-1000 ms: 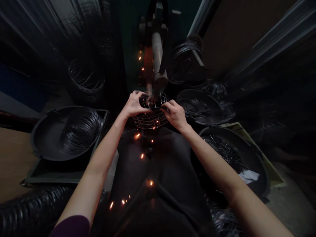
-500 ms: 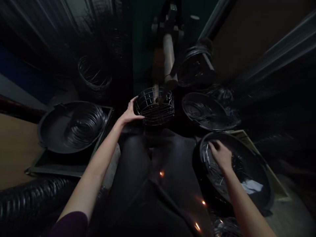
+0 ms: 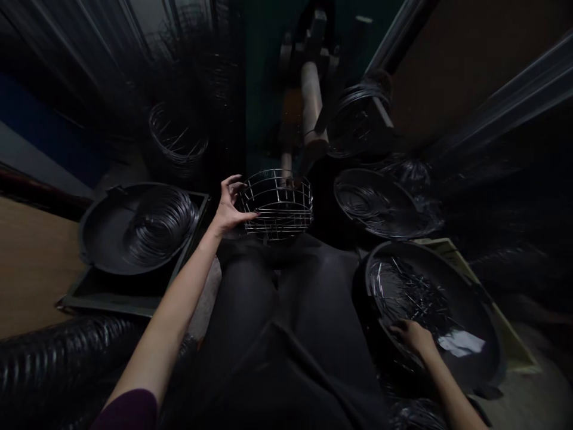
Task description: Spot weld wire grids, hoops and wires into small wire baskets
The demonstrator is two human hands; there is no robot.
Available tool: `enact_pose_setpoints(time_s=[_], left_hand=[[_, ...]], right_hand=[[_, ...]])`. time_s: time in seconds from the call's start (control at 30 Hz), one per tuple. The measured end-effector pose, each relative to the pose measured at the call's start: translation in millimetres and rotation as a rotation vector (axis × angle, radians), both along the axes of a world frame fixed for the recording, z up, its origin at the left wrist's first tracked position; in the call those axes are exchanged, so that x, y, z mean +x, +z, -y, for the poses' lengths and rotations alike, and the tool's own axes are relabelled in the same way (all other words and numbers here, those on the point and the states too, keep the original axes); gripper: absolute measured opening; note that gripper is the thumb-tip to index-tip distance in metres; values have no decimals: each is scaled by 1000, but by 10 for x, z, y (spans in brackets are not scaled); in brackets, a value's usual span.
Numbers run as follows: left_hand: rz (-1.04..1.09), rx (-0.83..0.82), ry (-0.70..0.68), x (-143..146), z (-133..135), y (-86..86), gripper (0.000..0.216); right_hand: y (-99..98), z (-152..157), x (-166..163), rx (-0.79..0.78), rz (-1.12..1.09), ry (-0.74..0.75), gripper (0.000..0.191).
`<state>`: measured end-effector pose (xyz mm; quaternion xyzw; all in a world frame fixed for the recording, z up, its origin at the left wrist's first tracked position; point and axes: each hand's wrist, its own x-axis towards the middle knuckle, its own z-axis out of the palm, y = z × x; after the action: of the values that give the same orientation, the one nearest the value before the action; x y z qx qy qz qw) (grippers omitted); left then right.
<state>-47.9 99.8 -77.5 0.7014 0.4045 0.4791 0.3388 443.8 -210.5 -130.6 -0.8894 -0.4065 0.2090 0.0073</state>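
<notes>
Bare metal wire: one round, open-topped basket point(image 3: 286, 218), sitting just right of my left hand point(image 3: 235, 203), which is lightly grasping its left side, thumb lying along the near wires and fingers curling at the rim. Beyond that grip: one machine with a pale cylindrical bar point(image 3: 312, 98), slanting down towards the basket, and a slimmer rod point(image 3: 287, 161) ending by the basket's far rim; whether they are touching, I cannot tell. Right hand point(image 3: 415, 335): lowering over the near edge of a dark pan point(image 3: 477, 310), fingers curling; whether they are holding anything, I cannot tell. Just beyond those fingers: a heap of short wire rods point(image 3: 421, 295), lying loose. To their right: one crumpled white piece point(image 3: 462, 343), lying in the same pan. Farther off, past the rods: a second dark pan point(image 3: 414, 224), holding thin wire. Left of my left hand: a third pan point(image 3: 102, 239), holding one coil of dark wire point(image 3: 165, 221).
</notes>
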Motion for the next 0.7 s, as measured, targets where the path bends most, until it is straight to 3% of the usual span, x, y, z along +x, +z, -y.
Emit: enact_pose_setpoints(time_s=[0.13, 0.23, 0.3, 0.37, 0.5, 0.6, 0.7], left_hand=[[-108, 72, -29, 69, 171, 170, 98], [-174, 139, -53, 190, 257, 258, 87], [-247, 177, -56, 271, 294, 304, 81], [-316, 189, -55, 341, 320, 341, 80], [-409, 195, -86, 437, 356, 396, 75], [-456, 215, -120, 475, 378, 429, 67], [-467, 212, -118, 487, 383, 443, 65]], right_hand=[[255, -266, -124, 203, 78, -59, 26], [649, -665, -553, 490, 5, -40, 41], [945, -950, -939, 611, -191, 13, 47], [1215, -1200, -1328, 594, -512, 105, 58], [1574, -1565, -1899, 334, -992, 337, 77], [1685, -1738, -2073, 279, -1115, 367, 74], [1635, -1760, -2049, 428, -1036, 342, 60]])
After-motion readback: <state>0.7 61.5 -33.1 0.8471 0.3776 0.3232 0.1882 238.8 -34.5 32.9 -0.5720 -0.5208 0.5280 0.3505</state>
